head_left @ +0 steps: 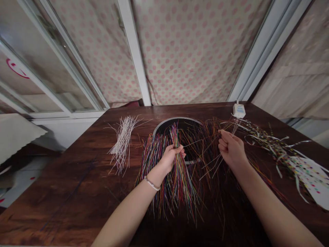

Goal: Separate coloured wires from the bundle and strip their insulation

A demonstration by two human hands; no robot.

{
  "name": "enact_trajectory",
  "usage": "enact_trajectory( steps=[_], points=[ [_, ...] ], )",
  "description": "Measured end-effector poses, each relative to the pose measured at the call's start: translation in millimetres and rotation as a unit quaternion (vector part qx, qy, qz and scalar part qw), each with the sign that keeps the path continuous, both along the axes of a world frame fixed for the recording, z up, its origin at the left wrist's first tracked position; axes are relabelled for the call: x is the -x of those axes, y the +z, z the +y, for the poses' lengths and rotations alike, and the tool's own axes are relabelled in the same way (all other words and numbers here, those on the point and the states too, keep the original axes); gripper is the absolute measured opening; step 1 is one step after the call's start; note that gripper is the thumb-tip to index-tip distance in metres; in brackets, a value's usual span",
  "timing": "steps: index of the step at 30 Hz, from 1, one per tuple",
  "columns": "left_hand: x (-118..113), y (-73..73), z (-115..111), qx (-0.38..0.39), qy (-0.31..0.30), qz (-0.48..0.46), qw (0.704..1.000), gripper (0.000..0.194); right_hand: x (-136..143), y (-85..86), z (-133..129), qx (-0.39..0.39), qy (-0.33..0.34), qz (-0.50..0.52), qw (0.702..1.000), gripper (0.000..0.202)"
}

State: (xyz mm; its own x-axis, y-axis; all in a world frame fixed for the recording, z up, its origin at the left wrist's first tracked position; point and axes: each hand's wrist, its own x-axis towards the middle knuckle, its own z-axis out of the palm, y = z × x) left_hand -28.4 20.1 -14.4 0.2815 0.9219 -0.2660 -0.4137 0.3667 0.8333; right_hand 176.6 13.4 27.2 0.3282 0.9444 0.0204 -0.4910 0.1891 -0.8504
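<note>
My left hand (172,156), with a beaded bracelet (152,184) on its wrist, is closed around a bundle of thin multicoloured cords (181,181). The bundle fans out below the fist and sticks up above it. To its right, my right hand (230,147) is raised in a closed pinch with several pale cords (216,167) at the fingers. A thin pale strand (194,142) runs between the two hands. More coloured cords (151,154) hang beside the left hand. Brown and orange cords (209,137) lie between the hands, over a round dark disc with a pale rim (164,121).
A bunch of white cords (122,140) lies at the left on the dark wooden table (77,192). At the right are dotted ribbons (269,139) and a dotted white sheet (308,178). A small white box (239,110) stands at the back. Behind hangs a dotted curtain (190,51).
</note>
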Motion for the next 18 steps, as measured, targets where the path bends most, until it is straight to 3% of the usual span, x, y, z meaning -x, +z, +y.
enact_trajectory(
  steps=[5, 9, 13, 18],
  points=[
    [0, -2.4, 2, 0.007, 0.03, -0.016, 0.999, 0.016, -11, 11.4, -2, -0.021, -0.023, 0.004, 1.0, 0.01],
    [2, -3.0, 5, 0.013, 0.046, -0.037, 0.998, 0.014, -40, 19.4, -2, -0.054, -0.062, 0.039, 0.996, 0.003],
    [1, -1.6, 3, 0.01, 0.046, -0.037, 0.998, 0.013, -68, 22.7, -1, -0.061, -0.076, 0.085, 0.992, 0.014],
    [-3, 0.2, 1, 0.009, 0.058, -0.043, 0.997, 0.014, -77, 28.4, -5, -0.086, -0.098, 0.09, 0.987, 0.019]
  ],
)
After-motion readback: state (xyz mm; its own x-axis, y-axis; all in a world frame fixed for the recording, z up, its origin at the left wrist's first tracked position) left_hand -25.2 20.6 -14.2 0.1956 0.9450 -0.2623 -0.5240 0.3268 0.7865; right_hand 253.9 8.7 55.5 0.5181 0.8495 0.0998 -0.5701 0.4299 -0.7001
